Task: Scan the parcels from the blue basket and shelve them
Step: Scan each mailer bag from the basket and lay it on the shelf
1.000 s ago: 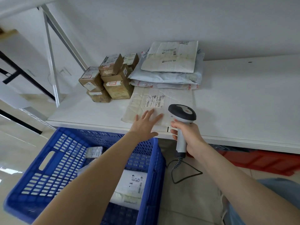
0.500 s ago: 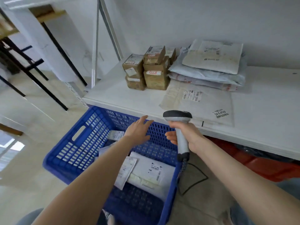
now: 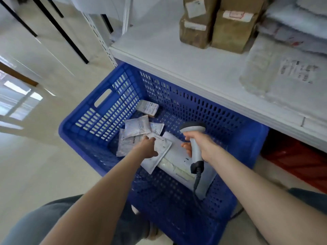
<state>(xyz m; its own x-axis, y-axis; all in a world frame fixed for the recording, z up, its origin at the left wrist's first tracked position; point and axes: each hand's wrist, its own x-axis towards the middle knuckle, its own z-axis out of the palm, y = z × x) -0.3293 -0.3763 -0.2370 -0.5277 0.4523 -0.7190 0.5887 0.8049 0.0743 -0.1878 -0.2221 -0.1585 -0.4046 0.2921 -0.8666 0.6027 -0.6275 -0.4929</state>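
A white shelf [image 3: 177,55] fills the upper right, and the blue basket [image 3: 221,117] stands on the floor against its front edge, partly tucked under it. On the shelf sit brown boxes [image 3: 228,27] with a flat parcel [image 3: 283,76] just beside them to the right; a red crate [image 3: 292,160] shows below the shelf. Inside the basket a big mailer [image 3: 175,165] lies flat along the bottom, with a small mailer [image 3: 159,161] resting across its left end and a few pale pouches [image 3: 136,127] overlapping beyond that. The scanner [image 3: 197,152] is upright over the basket, its head pointing away towards the far wall and its cable [image 3: 196,181] hanging down over the big mailer. The right hand [image 3: 200,142] is wrapped firmly round the scanner's handle. The left hand [image 3: 146,147] reaches down onto the small mailer, thumb lying on its top face and fingers at its far edge, but from behind the hand I cannot tell whether they have closed on it. A small box [image 3: 147,108] lies near the basket's far left corner.
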